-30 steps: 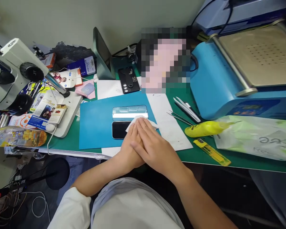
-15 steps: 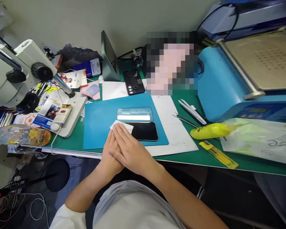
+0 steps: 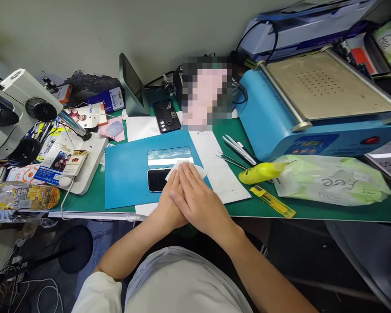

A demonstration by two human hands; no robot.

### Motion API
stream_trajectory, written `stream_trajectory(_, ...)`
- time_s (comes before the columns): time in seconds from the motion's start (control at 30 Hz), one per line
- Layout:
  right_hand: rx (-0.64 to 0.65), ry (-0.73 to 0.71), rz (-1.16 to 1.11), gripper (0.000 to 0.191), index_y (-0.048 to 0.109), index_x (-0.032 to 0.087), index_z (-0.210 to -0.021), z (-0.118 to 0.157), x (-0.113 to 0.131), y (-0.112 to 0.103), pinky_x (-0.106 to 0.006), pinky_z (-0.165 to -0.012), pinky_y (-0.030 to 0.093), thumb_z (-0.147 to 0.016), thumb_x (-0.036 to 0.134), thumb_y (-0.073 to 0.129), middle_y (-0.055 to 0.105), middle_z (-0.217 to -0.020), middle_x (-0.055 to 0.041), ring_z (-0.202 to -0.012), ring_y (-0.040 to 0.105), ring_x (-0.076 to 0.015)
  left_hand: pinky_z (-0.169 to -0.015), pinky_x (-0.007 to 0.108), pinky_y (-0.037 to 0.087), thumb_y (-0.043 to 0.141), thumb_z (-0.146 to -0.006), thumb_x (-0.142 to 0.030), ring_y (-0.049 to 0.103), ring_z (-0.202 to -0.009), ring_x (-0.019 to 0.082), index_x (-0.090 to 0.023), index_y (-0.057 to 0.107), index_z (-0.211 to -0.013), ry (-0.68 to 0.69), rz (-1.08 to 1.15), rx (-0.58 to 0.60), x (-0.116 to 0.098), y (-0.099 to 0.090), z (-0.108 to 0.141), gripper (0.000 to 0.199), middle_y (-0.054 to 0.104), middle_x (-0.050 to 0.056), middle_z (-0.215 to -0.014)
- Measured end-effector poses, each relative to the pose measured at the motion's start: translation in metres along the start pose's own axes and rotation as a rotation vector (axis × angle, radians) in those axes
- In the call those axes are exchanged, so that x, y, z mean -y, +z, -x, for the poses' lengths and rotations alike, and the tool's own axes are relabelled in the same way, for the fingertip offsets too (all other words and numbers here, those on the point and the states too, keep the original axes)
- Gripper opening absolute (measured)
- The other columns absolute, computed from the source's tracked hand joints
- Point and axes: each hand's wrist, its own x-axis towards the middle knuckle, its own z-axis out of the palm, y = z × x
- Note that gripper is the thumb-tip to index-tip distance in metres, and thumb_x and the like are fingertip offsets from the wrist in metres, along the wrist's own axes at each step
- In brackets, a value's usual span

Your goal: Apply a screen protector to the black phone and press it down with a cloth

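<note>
A black-screened phone [image 3: 157, 180] lies on a blue mat [image 3: 124, 178], its right part covered by my hands and a white tissue [image 3: 200, 172]. My left hand [image 3: 170, 202] presses the tissue down on the screen, fingers together. Over it lies my right hand [image 3: 202, 202], its straight, closed-up fingers also on the tissue and its thumb across the left hand. Just beyond the phone rests a clear glass sheet [image 3: 171, 157] shaped like a phone screen.
A microscope [image 3: 35, 108] and a bottle [image 3: 22, 195] stand left. Behind the mat are a black phone case [image 3: 167, 116] and a tilted screen [image 3: 133, 87]. Right are tweezers [image 3: 233, 161], a yellow bottle [image 3: 259, 173], a wipes pack [image 3: 332, 180] and a blue heating plate machine [image 3: 263, 117].
Both hands have slid the tissue rightward along the phone, uncovering its left end and covering its right. The camera view has turned to the right.
</note>
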Motion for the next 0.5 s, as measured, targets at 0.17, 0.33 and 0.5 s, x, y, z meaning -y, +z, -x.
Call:
stream_trajectory(0.17, -0.040, -0.050, 0.040, 0.074, 0.029, -0.002, -0.159, 0.020, 0.016, 0.010, -0.055, -0.124, 0.037, -0.105, 0.047, 0.039, 0.034, -0.164, -0.0247, -0.157, 0.022, -0.0367, -0.131, 0.047, 0.025, 0.045, -0.103, -0.038, 0.020, -0.160, 0.031, -0.005, 0.025, -0.162, -0.048, 0.032, -0.008, -0.005, 0.006, 0.024, 0.070, 0.025, 0.019, -0.170)
stream_trajectory(0.33, -0.006, -0.050, 0.009, 0.074, 0.033, -0.006, -0.156, -0.004, 0.026, 0.014, -0.057, -0.125, 0.035, -0.105, 0.048, 0.034, 0.034, -0.163, -0.0272, -0.156, 0.024, -0.0387, -0.131, 0.051, 0.023, 0.045, -0.102, -0.037, 0.016, -0.160, 0.031, -0.006, 0.024, -0.162, -0.021, 0.049, 0.032, 0.019, -0.003, 0.026, 0.070, 0.023, 0.019, -0.170)
stream_trajectory(0.5, -0.005, -0.138, -0.003, 0.073, 0.037, -0.007, -0.154, -0.006, 0.043, 0.021, -0.057, -0.125, 0.035, -0.105, 0.047, 0.037, 0.036, -0.161, -0.0268, -0.155, 0.028, -0.0385, -0.131, 0.051, 0.025, 0.044, -0.101, -0.030, 0.020, -0.159, 0.031, -0.009, 0.025, -0.162, -0.146, 0.074, 0.003, 0.022, -0.002, 0.047, 0.067, 0.026, 0.018, -0.170)
